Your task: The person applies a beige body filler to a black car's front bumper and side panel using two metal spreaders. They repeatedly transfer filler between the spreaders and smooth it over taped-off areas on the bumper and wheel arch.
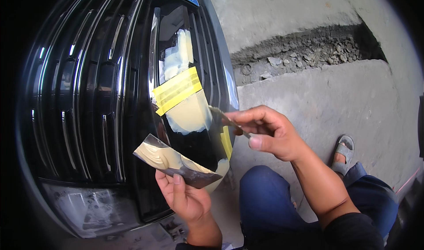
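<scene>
My left hand [187, 201] grips a dark flat putty board [201, 179] from below, fingers under it and thumb at its near edge. Cream-coloured putty [161, 156] lies spread in ridges over the board. In my right hand [276, 133] a thin, flat putty scraper [230, 123] is pinched between thumb and fingers. Its far end is close to a smooth putty patch [190, 112] on the black car front; whether they touch I cannot tell. Yellow masking tape [177, 91] crosses the panel just above that patch. Another, rougher putty patch [179, 53] sits beyond the tape.
A black grille [84, 82] with bright trim fills the left side. More yellow tape [226, 143] hangs at the panel's right edge, near my scraper. At the upper right, a rubble-filled trench [309, 51] cuts the concrete floor [318, 91]. My bent knee [265, 192] is below my right hand.
</scene>
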Demonstrator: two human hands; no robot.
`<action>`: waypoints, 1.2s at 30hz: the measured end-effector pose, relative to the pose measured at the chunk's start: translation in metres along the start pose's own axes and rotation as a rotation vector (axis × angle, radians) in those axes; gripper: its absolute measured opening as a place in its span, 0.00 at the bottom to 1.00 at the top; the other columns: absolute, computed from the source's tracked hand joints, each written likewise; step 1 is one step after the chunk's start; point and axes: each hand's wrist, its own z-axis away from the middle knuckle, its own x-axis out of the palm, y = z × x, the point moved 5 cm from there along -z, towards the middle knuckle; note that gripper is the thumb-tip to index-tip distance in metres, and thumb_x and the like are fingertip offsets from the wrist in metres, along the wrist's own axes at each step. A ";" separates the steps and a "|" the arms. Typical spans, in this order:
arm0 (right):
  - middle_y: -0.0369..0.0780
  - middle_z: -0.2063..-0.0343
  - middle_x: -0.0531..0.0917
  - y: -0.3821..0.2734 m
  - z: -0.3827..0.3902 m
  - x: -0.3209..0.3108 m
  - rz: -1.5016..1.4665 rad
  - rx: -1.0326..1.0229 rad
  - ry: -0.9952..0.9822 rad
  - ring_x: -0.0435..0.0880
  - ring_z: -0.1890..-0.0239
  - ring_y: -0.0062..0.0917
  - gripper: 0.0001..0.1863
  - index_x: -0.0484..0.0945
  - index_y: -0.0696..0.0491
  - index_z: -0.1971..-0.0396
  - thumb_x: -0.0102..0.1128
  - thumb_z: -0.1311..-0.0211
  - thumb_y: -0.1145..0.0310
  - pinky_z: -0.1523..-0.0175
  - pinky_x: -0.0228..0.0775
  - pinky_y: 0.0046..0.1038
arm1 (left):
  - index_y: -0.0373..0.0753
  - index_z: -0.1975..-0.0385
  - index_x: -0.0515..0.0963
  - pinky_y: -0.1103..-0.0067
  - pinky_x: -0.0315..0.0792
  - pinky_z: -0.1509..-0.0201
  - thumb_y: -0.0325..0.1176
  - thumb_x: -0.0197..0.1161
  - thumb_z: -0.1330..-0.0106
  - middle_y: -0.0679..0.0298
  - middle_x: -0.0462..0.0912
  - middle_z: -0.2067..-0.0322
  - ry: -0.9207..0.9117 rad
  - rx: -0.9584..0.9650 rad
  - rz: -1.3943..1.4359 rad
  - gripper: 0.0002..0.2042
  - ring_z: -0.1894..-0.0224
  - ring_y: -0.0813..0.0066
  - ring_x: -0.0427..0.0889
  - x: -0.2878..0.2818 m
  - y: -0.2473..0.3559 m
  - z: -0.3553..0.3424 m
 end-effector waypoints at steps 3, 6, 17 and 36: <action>0.47 0.48 0.78 -0.020 0.010 0.035 0.078 -0.104 -0.258 0.72 0.40 0.39 0.24 0.76 0.58 0.51 0.69 0.50 0.75 0.36 0.62 0.39 | 0.30 0.38 0.55 0.70 0.64 0.36 0.25 0.50 0.33 0.52 0.69 0.44 -0.008 -0.010 0.044 0.24 0.42 0.65 0.71 0.012 -0.010 -0.004; 0.45 0.52 0.82 -0.033 0.008 0.037 0.556 -0.147 -0.276 0.72 0.40 0.42 0.23 0.79 0.58 0.54 0.70 0.54 0.75 0.35 0.60 0.42 | 0.29 0.38 0.55 0.70 0.65 0.37 0.26 0.49 0.33 0.53 0.68 0.44 0.074 0.013 0.035 0.24 0.43 0.67 0.71 0.026 -0.003 -0.006; 0.50 0.53 0.78 -0.072 0.016 -0.011 -0.029 -0.084 0.250 0.80 0.52 0.41 0.31 0.66 0.55 0.43 0.67 0.47 0.68 0.52 0.79 0.44 | 0.28 0.41 0.59 0.69 0.61 0.35 0.22 0.46 0.35 0.51 0.70 0.44 -0.173 -0.333 0.489 0.21 0.41 0.65 0.70 0.054 -0.006 -0.020; 0.37 0.69 0.81 -0.159 0.005 0.097 0.532 0.000 0.312 0.81 0.67 0.20 0.39 0.57 0.57 0.36 0.65 0.49 0.80 0.59 0.74 0.23 | 0.33 0.43 0.62 0.69 0.61 0.35 0.22 0.50 0.34 0.54 0.71 0.46 -0.201 -0.094 0.701 0.19 0.43 0.68 0.69 0.065 0.046 -0.032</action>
